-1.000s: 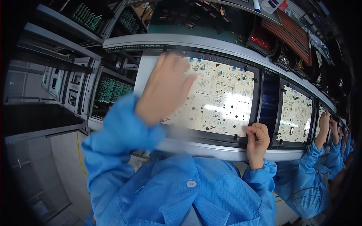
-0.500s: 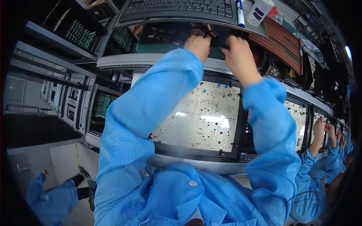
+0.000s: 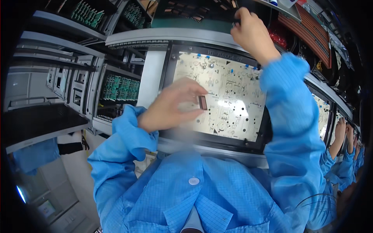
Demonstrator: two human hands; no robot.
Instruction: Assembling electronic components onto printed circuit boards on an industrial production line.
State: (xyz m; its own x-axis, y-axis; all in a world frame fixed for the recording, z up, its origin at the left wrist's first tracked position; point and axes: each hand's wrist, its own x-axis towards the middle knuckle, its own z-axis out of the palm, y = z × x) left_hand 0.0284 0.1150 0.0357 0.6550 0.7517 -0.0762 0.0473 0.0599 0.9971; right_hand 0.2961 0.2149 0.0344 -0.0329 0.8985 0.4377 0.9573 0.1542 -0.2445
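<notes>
My left hand [image 3: 173, 104], smeared by motion, is over the left part of a pale circuit board [image 3: 221, 116]. Its thumb and fingers pinch a small rectangular component [image 3: 203, 103] with a reddish-brown face and dark edges, held above the board. The board sits in a black frame [image 3: 210, 138] and bears printed marks, holes and a few small blue parts near its far edge. Beyond the board, my right hand [image 3: 250, 33] is at the dark green shelf surface, fingers curled together. What lies between those fingertips is too small and dark to make out. Similar brown-faced components [image 3: 184, 11] lie on that surface.
A metal rail [image 3: 175, 35] runs between board and shelf. Racks of green circuit boards [image 3: 120, 87] stand at left. Reddish-brown strips [image 3: 307, 37] and a red bin [image 3: 278, 39] are at far right. Co-workers' hands [image 3: 340, 132] work at boards along the right.
My left hand has come back from the shelf to above the board, with the component in its fingers. My right hand stays over the shelf. The view has tilted toward me.
</notes>
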